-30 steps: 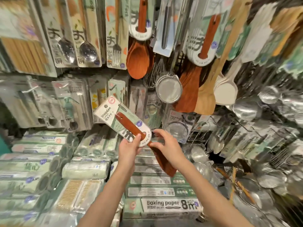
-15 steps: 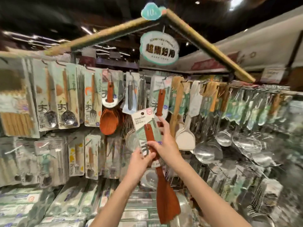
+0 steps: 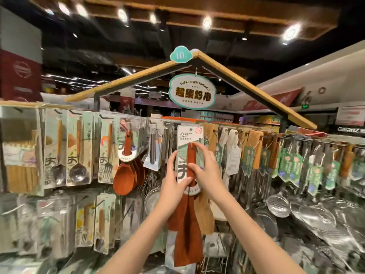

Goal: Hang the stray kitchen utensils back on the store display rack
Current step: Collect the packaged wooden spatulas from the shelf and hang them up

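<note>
Wooden spatula (image 3: 189, 230), one, pinched upright by left hand (image 3: 173, 180) and right hand (image 3: 207, 171) at the rack (image 3: 256, 133).

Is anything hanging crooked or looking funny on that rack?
Mostly tidy. The odd one is the wooden spatula on its card: both hands hold it up at the top rail, left hand and right hand, and whether it hangs from a hook can't be told.

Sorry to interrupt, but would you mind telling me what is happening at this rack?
A person is holding a packaged wooden spatula up against the top row of the display rack. The left hand grips the card's lower part, and the right hand pinches the handle. Whether the card is on a hook cannot be told.
</note>
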